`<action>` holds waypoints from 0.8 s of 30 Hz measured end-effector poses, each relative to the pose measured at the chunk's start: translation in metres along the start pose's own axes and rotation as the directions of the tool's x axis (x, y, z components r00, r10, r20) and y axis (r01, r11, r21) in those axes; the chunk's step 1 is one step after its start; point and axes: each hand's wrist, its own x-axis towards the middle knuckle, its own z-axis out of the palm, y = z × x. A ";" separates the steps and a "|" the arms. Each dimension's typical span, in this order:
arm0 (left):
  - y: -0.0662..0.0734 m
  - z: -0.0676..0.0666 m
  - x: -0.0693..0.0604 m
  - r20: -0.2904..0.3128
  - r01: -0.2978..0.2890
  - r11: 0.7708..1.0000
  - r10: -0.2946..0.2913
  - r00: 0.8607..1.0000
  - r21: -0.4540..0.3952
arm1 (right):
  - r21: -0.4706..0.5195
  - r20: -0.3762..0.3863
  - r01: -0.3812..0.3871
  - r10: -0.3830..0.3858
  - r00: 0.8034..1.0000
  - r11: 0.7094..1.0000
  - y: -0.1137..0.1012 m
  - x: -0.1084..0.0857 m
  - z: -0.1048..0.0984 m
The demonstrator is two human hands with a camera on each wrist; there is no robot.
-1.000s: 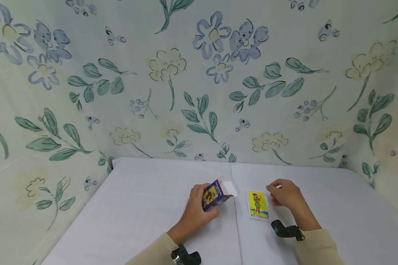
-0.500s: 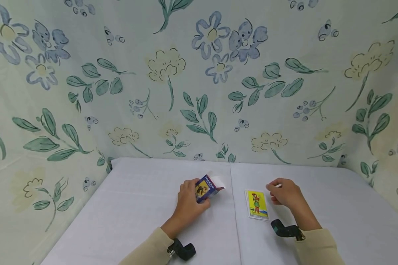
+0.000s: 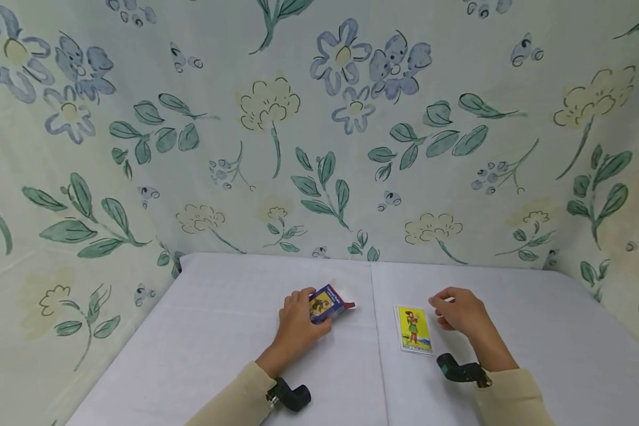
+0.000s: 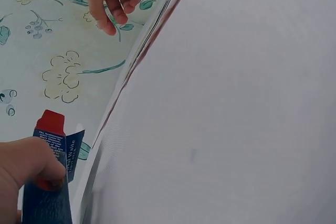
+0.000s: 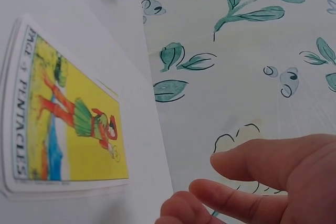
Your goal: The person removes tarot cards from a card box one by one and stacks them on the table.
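Note:
My left hand [image 3: 298, 324] grips a small blue card box [image 3: 323, 303] by its sides, left of the table's crease. The box's end flap [image 4: 54, 121] stands open, red on its inner side, and the thumb lies along the box's edge in the left wrist view. On the white cloth to the right lies a stack of tarot cards [image 3: 415, 329], face up, the top one yellow and lettered "Page of Pentacles" in the right wrist view. Just right of the stack hovers my right hand [image 3: 460, 310], its fingers loosely bent and holding nothing. It does not touch the cards.
A white cloth [image 3: 218, 355] with a crease down the middle covers the table. Behind it and at both sides hangs a floral curtain [image 3: 319, 148]. Each wrist carries a black camera mount [image 3: 293, 395].
My left hand has drawn the card box to the left, away from the cards, and the box sits lower in view. The right hand and the card stack have stayed in place.

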 end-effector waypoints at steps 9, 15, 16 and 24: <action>-0.001 0.000 -0.001 0.037 0.001 1.000 -0.002 0.999 0.025 | 0.004 0.004 0.005 -0.005 1.000 1.000 0.000 -0.001 -0.001; 0.000 -0.001 -0.002 0.040 -0.011 0.999 0.010 0.999 0.045 | 0.007 -0.003 0.022 -0.022 1.000 1.000 0.000 -0.001 -0.001; 0.000 -0.001 -0.002 0.040 -0.015 0.999 0.013 0.999 0.047 | 0.007 -0.004 0.024 -0.024 1.000 1.000 0.000 -0.002 -0.002; -0.003 0.000 -0.004 0.045 -0.024 0.996 0.020 0.999 0.090 | -0.002 -0.013 0.024 -0.025 1.000 1.000 -0.004 -0.002 -0.003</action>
